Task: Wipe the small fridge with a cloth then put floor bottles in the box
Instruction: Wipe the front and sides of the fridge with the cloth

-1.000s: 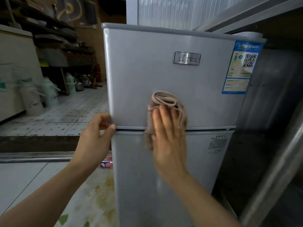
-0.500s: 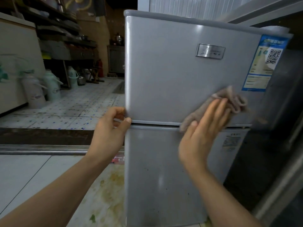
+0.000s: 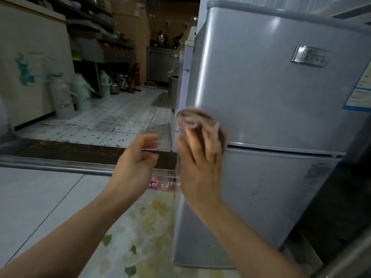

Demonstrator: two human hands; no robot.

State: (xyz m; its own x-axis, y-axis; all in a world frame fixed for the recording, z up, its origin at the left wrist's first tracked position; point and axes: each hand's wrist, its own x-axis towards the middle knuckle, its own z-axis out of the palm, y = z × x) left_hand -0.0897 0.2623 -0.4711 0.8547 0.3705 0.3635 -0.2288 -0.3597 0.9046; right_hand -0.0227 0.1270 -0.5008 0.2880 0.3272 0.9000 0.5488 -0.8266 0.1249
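Observation:
The small silver two-door fridge fills the right half of the view. My right hand presses a crumpled pinkish-brown cloth flat against the fridge's front left edge, just above the seam between the doors, with fingers straight. My left hand hovers in the air left of the fridge, fingers loosely curled, holding nothing. A clear plastic bottle with a red and white label lies on the floor beside the fridge's left side, partly hidden by my hands.
Pale thermos jugs stand on the dotted tile floor at the back left, by a white cabinet. A metal threshold strip crosses the floor. Stained flooring with leaf scraps lies below. Dark metal panels stand right of the fridge.
My right hand swept the cloth from the door's right side to its left edge. My left hand let go of the fridge's edge and now hangs free. The view turned left.

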